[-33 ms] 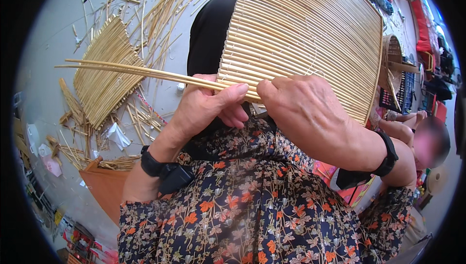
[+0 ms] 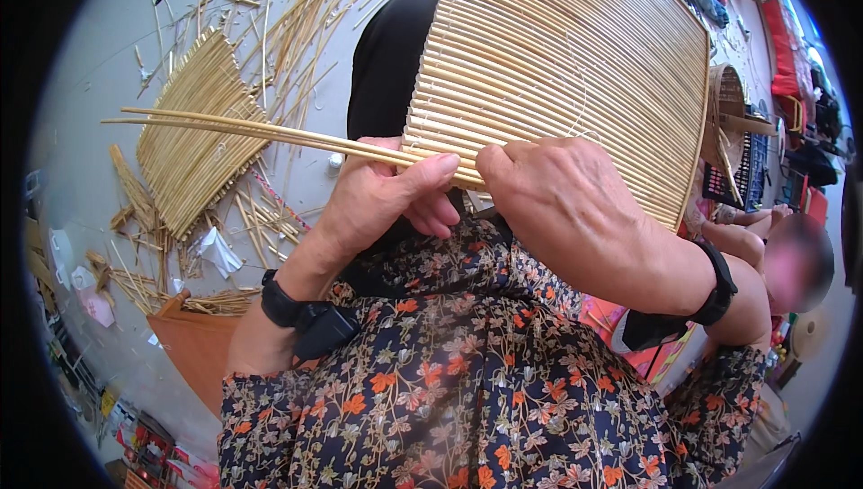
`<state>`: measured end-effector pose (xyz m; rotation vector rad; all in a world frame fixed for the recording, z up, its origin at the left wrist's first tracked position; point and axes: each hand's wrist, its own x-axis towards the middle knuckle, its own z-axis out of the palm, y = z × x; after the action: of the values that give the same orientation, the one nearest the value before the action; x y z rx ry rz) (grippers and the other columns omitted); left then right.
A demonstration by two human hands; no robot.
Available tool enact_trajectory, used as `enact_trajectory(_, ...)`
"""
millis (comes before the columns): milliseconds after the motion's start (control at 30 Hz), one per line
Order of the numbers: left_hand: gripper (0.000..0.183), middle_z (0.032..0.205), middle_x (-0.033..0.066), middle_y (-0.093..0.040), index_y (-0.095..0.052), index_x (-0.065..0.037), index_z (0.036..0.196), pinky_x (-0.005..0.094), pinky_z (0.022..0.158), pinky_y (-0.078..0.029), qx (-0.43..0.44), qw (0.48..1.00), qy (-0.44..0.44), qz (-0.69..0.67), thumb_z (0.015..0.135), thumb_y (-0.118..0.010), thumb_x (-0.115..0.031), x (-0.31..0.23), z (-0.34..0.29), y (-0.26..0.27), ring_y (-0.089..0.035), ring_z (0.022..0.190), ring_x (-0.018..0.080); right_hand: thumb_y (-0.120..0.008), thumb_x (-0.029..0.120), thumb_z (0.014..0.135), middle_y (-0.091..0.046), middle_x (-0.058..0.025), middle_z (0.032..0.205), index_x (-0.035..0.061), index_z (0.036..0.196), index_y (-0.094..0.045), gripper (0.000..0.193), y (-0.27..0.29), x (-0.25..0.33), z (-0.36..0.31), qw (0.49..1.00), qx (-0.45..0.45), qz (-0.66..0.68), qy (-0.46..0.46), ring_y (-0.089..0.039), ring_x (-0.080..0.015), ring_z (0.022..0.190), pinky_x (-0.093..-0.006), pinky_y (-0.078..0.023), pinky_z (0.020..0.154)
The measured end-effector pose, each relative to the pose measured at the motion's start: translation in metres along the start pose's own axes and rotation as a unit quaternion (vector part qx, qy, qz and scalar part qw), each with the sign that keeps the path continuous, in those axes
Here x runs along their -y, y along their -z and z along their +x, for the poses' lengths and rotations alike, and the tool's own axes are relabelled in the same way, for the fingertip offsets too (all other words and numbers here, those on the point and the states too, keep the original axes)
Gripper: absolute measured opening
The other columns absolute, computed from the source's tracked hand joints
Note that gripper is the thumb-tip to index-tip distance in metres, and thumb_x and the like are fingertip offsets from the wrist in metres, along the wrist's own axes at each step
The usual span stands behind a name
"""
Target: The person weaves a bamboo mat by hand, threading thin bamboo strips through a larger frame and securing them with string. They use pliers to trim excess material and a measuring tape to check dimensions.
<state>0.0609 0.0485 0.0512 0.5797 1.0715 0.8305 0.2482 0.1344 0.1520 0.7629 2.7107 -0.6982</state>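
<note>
A mat of pale straw-like stalks [image 2: 557, 48], stitched side by side, slants away in front of me over my dark-clothed lap. At its near left corner, my left hand [image 2: 387, 192] is closed round two or so long thin stalks [image 2: 270, 132], thumb on top. Their free ends stick out far to the left. My right hand [image 2: 566, 188] is closed beside it, fingers curled over the mat's near edge; its fingertips are mostly hidden. Fine pale thread [image 2: 582, 102] lies loose across the mat above the right knuckles.
A smaller stalk mat [image 2: 200, 129] lies on the floor to the left, among loose stalks [image 2: 306, 31] and scraps. An orange-brown wooden piece [image 2: 189, 336] stands near my left elbow. To the right are a woven basket [image 2: 726, 116], a dark crate [image 2: 760, 165] and another person [image 2: 796, 260].
</note>
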Motion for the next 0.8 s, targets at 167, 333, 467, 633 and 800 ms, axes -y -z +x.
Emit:
enact_trajectory(167, 0.033, 0.071, 0.0117, -0.072, -0.071, 0.004, 0.103, 0.0263, 0.051, -0.058, -0.003, 1.0, -0.016, -0.011, 0.102, -0.06, -0.027, 0.005, 0.002, -0.001, -0.07, 0.055, 0.0178, -0.058, 0.002, 0.084, -0.059, -0.0176, 0.067, -0.0024, 0.085, -0.05, 0.009, -0.003, -0.002, 0.005, 0.999, -0.02, 0.012, 0.038, -0.064, -0.0378, 0.067, -0.0472, -0.049, 0.059)
enact_trajectory(333, 0.033, 0.072, 0.0113, -0.072, -0.071, 0.002, 0.102, 0.0265, 0.052, -0.058, 0.008, 1.0, -0.02, -0.004, 0.103, -0.061, -0.029, 0.008, 0.005, 0.003, -0.071, 0.057, 0.0188, -0.059, 0.002, 0.084, -0.06, -0.0158, 0.067, -0.0015, 0.086, -0.053, 0.008, -0.008, 0.006, 0.01, 0.999, -0.028, -0.029, 0.02, -0.066, -0.034, 0.065, -0.0426, -0.052, 0.059)
enact_trajectory(467, 0.033, 0.077, 0.0118, -0.074, -0.07, 0.001, 0.107, 0.027, 0.055, -0.059, 0.003, 1.0, -0.026, 0.0, 0.103, -0.063, -0.031, 0.004, 0.005, -0.001, -0.074, 0.064, 0.0199, -0.06, 0.007, 0.086, -0.064, -0.0129, 0.072, 0.0017, 0.087, -0.055, 0.007, -0.012, 0.013, 0.003, 0.992, -0.046, -0.117, -0.017, -0.068, -0.028, 0.07, -0.0395, -0.055, 0.061)
enact_trajectory(633, 0.035, 0.082, 0.0132, -0.075, -0.071, 0.002, 0.108, 0.03, 0.059, -0.062, -0.005, 0.998, -0.059, -0.001, 0.102, -0.063, -0.031, 0.002, 0.004, -0.005, -0.074, 0.068, 0.0213, -0.059, 0.022, 0.094, -0.067, -0.0074, 0.073, 0.0042, 0.085, -0.061, 0.02, -0.013, 0.019, 0.0, 0.974, -0.07, -0.216, -0.011, -0.068, -0.0195, 0.068, -0.033, -0.052, 0.057)
enact_trajectory(800, 0.034, 0.083, 0.014, -0.076, -0.071, 0.003, 0.108, 0.0301, 0.057, -0.062, 0.015, 0.999, -0.035, -0.037, 0.104, -0.06, -0.029, 0.012, 0.008, 0.0, -0.074, 0.066, 0.0231, -0.06, 0.02, 0.092, -0.066, -0.0117, 0.071, 0.0011, 0.085, -0.058, 0.02, -0.024, 0.008, 0.004, 0.984, -0.083, -0.16, 0.01, -0.069, -0.0239, 0.067, -0.0373, -0.054, 0.058)
